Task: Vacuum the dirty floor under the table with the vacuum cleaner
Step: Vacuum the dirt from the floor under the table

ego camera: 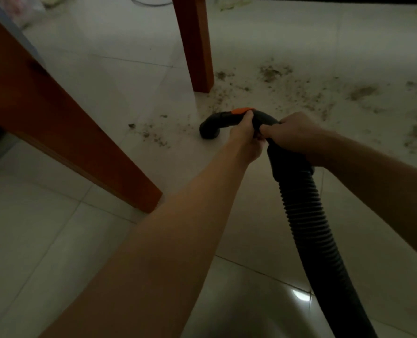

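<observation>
Both hands clenched on the black nozzle: left hand wrapped round the curved neck just behind the orange slider, right hand gripping just behind it, where the rigid part meets the hose. Hands touching or nearly so; fingers curled fully round the tube. Nozzle mouth turned down, at or just above the floor; contact not determinable. Ribbed hose running back from the right hand toward the lower right edge of view.

Dirt scattered as dark crumbs and patches on the pale tiles, a small trail just left of the nozzle mouth, heavier patches beyond and to the right. Far leg of the table standing just behind the nozzle, crumbs round its foot. Near leg crossing the left side, well apart from the nozzle. Lighting dim.
</observation>
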### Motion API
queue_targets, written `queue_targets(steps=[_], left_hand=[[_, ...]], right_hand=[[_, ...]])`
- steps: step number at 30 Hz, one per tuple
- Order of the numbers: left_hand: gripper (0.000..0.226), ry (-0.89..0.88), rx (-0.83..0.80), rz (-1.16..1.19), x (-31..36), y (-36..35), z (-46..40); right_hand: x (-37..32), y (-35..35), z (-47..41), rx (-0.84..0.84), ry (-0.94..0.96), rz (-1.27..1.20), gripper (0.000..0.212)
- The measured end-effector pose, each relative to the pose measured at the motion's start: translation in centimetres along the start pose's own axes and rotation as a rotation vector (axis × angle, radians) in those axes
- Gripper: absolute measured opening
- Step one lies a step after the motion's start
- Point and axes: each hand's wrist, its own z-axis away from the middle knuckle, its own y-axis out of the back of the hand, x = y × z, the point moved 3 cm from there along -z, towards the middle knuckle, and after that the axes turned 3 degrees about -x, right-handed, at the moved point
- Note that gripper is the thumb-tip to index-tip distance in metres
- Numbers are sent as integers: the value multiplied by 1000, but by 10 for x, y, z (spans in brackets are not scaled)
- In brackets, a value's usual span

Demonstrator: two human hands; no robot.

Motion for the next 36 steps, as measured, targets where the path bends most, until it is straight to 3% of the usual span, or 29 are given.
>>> queue_targets(steps=[6, 14, 22, 29, 36], left_hand=[[44, -62, 132, 65, -9, 12, 7], [47, 2, 109, -30, 10, 13, 12], [43, -77, 248, 62, 17, 48, 13], [45, -40, 280, -41, 40, 53, 18], [42, -97, 347, -3, 42, 69, 21]], right_hand=[[6, -2, 4, -111, -10, -56, 29], [2, -18, -3, -54, 37, -59, 35], [-9, -43, -6, -198, 55, -87, 30], [-24, -63, -15, -153, 80, -133, 36], [-27, -68, -15, -271, 84, -153, 27]])
